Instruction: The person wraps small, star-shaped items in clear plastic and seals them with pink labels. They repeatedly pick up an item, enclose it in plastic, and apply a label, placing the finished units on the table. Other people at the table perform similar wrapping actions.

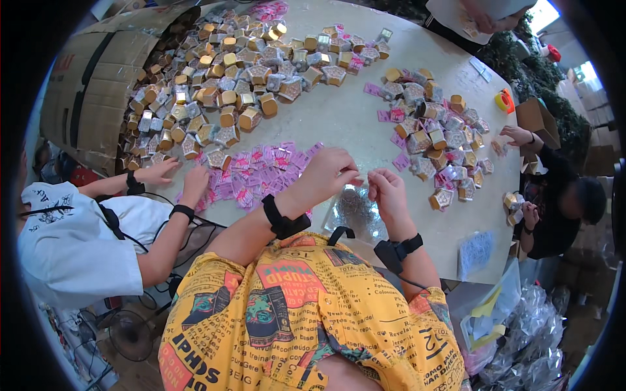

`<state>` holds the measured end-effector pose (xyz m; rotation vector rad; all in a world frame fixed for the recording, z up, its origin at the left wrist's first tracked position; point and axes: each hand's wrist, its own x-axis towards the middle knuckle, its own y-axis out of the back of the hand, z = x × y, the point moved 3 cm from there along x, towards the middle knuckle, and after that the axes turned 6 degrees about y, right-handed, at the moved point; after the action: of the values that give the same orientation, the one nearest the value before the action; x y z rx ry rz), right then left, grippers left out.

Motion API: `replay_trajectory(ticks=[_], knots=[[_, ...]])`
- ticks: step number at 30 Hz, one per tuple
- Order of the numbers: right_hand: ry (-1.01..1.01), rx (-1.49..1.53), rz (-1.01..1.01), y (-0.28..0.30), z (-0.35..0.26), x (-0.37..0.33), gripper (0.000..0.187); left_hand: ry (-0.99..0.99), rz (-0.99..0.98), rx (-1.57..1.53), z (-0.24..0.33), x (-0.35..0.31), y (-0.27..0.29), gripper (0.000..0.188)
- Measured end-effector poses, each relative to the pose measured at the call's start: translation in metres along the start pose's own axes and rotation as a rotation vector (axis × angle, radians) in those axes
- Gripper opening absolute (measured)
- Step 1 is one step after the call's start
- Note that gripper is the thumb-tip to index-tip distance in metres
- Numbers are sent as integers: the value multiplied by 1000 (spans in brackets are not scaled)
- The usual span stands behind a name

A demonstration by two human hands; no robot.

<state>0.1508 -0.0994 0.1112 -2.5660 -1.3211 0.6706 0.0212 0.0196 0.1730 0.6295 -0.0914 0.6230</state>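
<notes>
My left hand (pixel 332 171) is raised over the near side of the table, its thumb and fingers pinched together. Close beside it, my right hand (pixel 387 190) is pinched too. Whatever sits between the fingertips is too small to make out. Just below both hands lies a clear plastic bag (pixel 357 212) with dark, thread-like strands inside. A spread of pink printed tags (pixel 261 171) reaches close to my left wrist. Beyond my right hand is a heap of small gold-and-clear wrapped pieces (pixel 424 133), with some pink tags attached or mixed in.
A larger heap of gold-topped pieces (pixel 228 78) spills from a cardboard box (pixel 85 91) at the far left. Co-workers' hands (pixel 156 173) are at the left and right table edges. An orange tape roll (pixel 503 101) and a bag of pale strands (pixel 476 253) lie at right.
</notes>
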Motion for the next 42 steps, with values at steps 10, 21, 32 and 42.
replay_trajectory(ticks=[10,21,32,42], knots=[[24,143,-74,-22,10,7,19,598,42,-448,-30,-7,-15,12],[-234,-115,-320,-8,19,28,8,-372,-192,461,-21,5,4,29],[-238,-525,-420,-10,16,47,13,-307,-261,500,-46,17,-12,19],[-316,-343,-357,-10,22,62,12,-252,-387,490,-57,32,-7,15]])
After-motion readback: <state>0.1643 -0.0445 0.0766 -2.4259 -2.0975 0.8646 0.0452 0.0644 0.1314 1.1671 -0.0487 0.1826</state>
